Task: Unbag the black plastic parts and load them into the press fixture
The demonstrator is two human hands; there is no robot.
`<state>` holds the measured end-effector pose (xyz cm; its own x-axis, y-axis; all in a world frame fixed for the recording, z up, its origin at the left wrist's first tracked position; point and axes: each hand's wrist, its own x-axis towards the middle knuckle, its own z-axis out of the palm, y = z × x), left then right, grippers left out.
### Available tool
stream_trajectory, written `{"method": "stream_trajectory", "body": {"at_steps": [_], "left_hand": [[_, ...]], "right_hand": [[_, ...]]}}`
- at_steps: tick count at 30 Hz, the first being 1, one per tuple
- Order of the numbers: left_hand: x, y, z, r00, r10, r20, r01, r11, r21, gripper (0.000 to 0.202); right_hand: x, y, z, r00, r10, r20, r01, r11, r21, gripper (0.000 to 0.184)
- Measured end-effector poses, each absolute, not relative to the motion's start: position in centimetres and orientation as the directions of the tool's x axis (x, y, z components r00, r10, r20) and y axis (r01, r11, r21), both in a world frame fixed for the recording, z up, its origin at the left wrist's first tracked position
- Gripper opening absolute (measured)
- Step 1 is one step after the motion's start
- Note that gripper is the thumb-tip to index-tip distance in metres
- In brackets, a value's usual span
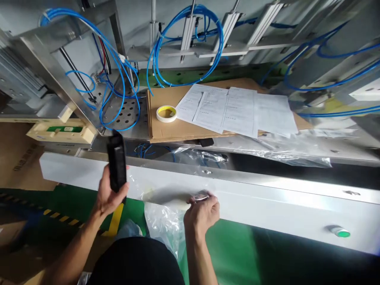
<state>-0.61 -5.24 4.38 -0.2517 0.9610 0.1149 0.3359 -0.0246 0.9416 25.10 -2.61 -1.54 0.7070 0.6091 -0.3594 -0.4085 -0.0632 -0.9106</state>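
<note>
Gripping an upright black device (116,162) near the machine's white front edge (267,206), the left hand (108,194) wraps around it, while the right hand (202,211) pinches a clear plastic bag (163,221) hanging over that edge.

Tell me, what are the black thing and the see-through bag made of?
The black block in the left hand looks like hard plastic, smooth and slightly glossy, judging by its faint sheen; it could be coated metal. The clear bag pinched by the right hand is probably thin plastic film: see-through, crinkled, with shiny glints.
</note>
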Motion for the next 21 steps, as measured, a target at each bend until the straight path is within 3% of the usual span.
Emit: {"method": "stream_trajectory", "body": {"at_steps": [3,7,9,11,13,15,18,21], "left_hand": [[1.5,-4.2,3.3,-0.038,0.999,0.004,0.274,0.006,0.962,0.052],[2.6,-1.4,2.3,-0.012,0.999,-0.039,0.192,0.040,0.981,0.040],[2.3,0.0,2.3,0.013,0.999,-0.033,0.142,0.030,0.989,0.041],[1.6,1.3,2.4,0.058,0.997,-0.044,0.129,0.037,0.991,0.047],[1.1,2.4,2.6,0.091,0.994,-0.057,0.138,0.044,0.989,0.053],[0.6,3.4,2.8,0.120,0.991,-0.052,0.133,0.036,0.990,0.052],[-0.3,4.1,3.1,0.168,0.986,-0.016,0.104,-0.002,0.995,0.048],[-1.8,3.9,3.5,0.174,0.984,0.035,0.035,-0.042,0.999,0.046]], "right_hand": [[24.3,-3.4,-2.1,0.696,0.599,-0.397,-0.443,-0.077,-0.893,0.046],[24.7,-5.3,-2.8,0.703,0.598,-0.385,-0.345,-0.186,-0.920,0.051],[25.1,-6.4,-3.0,0.806,0.554,-0.209,-0.085,-0.241,-0.967,0.056],[25.3,-7.0,-3.0,0.843,0.524,0.123,0.284,-0.239,-0.929,0.057],[24.9,-6.8,-2.8,0.693,0.574,0.436,0.614,-0.154,-0.774,0.054],[24.0,-5.9,-2.5,0.408,0.709,0.575,0.818,-0.005,-0.575,0.054],[21.8,-4.3,-2.7,-0.016,0.876,0.482,0.913,0.209,-0.349,0.064],[19.3,-3.8,-3.7,-0.088,0.918,0.387,0.933,0.212,-0.292,0.067]]}}
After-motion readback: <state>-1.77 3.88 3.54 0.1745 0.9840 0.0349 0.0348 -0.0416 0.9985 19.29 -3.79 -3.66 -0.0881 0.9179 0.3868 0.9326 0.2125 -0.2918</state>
